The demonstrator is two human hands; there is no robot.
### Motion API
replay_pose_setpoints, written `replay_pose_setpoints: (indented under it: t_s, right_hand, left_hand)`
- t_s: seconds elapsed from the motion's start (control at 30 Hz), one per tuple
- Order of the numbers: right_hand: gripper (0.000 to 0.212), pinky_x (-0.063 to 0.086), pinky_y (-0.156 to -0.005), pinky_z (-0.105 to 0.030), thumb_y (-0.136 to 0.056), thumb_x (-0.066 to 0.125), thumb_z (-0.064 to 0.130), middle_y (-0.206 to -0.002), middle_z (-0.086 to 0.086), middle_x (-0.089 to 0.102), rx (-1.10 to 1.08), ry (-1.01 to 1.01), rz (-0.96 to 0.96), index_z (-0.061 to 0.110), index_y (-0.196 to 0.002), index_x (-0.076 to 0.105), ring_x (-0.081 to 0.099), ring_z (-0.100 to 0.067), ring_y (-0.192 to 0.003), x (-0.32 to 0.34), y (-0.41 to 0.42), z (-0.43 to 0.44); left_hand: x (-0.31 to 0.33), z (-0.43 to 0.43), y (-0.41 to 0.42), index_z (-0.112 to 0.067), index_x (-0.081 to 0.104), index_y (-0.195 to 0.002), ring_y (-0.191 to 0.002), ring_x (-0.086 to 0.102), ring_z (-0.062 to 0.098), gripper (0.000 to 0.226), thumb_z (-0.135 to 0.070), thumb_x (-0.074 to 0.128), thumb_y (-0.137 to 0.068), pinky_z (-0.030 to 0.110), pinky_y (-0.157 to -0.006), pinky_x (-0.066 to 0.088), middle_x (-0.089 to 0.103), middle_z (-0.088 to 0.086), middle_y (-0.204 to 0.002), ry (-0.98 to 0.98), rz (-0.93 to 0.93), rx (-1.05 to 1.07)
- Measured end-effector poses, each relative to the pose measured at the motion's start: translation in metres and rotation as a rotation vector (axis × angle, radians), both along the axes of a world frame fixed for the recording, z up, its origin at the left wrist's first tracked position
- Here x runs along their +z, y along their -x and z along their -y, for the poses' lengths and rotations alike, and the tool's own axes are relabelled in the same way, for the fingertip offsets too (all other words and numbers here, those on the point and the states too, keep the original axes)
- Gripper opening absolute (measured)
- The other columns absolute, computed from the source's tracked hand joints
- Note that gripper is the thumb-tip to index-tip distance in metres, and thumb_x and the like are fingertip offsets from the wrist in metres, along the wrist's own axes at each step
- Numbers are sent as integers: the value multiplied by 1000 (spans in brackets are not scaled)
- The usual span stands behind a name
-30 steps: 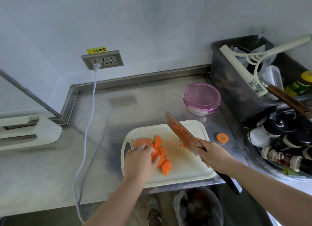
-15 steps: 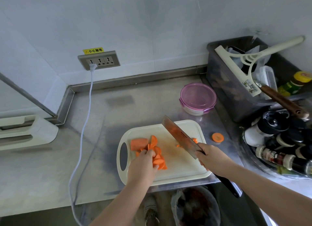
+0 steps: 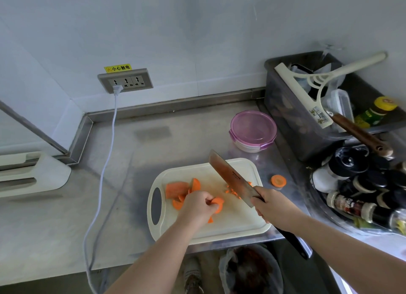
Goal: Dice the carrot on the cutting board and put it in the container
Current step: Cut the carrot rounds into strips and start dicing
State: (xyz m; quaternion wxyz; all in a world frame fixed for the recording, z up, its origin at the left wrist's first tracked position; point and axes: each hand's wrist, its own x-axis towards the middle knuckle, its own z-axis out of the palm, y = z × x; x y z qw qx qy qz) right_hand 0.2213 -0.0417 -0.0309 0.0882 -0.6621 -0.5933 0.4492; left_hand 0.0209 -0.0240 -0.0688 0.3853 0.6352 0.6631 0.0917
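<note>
Steel counter (image 3: 55, 227), white walls (image 3: 197, 30) (left hand (image 3: 197, 208) around carrot slice (image 3: 219, 203), right hand (image 3: 272, 208) around knife (image 3: 230, 179))

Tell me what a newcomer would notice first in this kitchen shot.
The big cleaver, gripped by the right hand, slants across the white cutting board at the front edge of the steel counter. Bright orange carrot pieces lie on its left half, where the left hand pinches one carrot slice. A stray carrot round sits off the board to its right, with the pink-lidded container behind.
</note>
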Motion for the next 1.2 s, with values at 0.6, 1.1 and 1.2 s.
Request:
replay_pose_setpoints:
  t_s: [0.6,1.1,1.2]
  right_hand:
    - [28,33,-46,-12,-96,40,13,-60,5,49,-17,-71,50,22,-69,43,41,-5,-48,5,-16,9]
    - [27,31,-48,-12,-97,40,15,-63,5,50,-26,-37,21,21,-71,44,43,-5,-50,7,-21,16]
    - [26,31,-49,-13,-96,39,14,-62,5,51,-26,-34,21,21,-72,44,43,-6,-52,6,-22,16]
  left_hand:
    - [2,17,-20,-23,57,-107,-99,58,14,16,-29,46,-96,28,-74,48,54,-8,-110,-345,-361,-315]
    - [-3,13,-38,-20,49,-126,-96,62,21,36,-34,50,-93,31,-68,50,52,-1,-121,-185,-530,-372]
    - [1,5,-33,-22,51,-125,-99,60,23,34,-28,52,-92,32,-72,46,48,0,-122,-206,-556,-484]
